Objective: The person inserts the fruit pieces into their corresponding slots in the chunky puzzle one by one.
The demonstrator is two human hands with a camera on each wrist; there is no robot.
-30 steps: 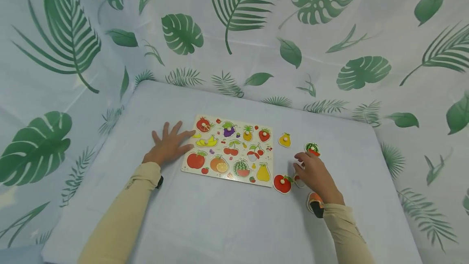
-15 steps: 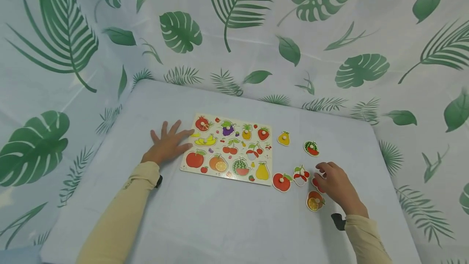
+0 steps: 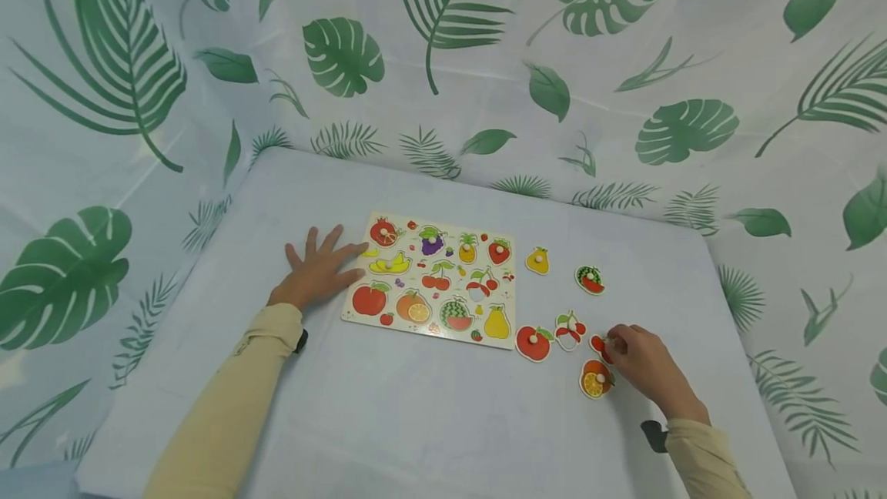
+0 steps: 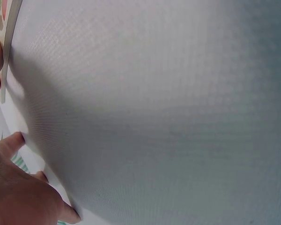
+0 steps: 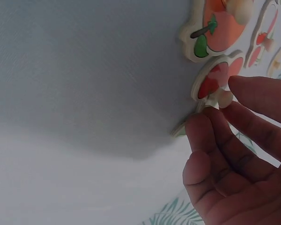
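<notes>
My left hand point(image 3: 315, 272) lies with fingers spread at the left edge of a wooden fruit puzzle board point(image 3: 414, 283), fingertips on its rim. In the left wrist view, several fingers of it rest on the white cloth. My right hand point(image 3: 647, 364) is right of the board, its thumb and fingers pinching the wooden knob point(image 5: 225, 99) of a red cherry puzzle piece point(image 5: 213, 82). That piece lies low over the cloth, partly hidden by the fingers. Close beside it are an orange piece point(image 3: 594, 385) and a red-and-white fruit piece point(image 3: 568, 337).
An apple piece point(image 3: 532, 345) lies against the board's lower right corner. Farther back are a pear piece point(image 3: 537, 261) and a watermelon piece point(image 3: 590, 280). Leaf-printed cloth walls point(image 3: 485, 106) stand behind and beside the white-covered table point(image 3: 416, 422).
My right hand has moved right and nearer from by the watermelon piece to the cherry piece, its fingers closing on the knob. My left hand has stayed in place.
</notes>
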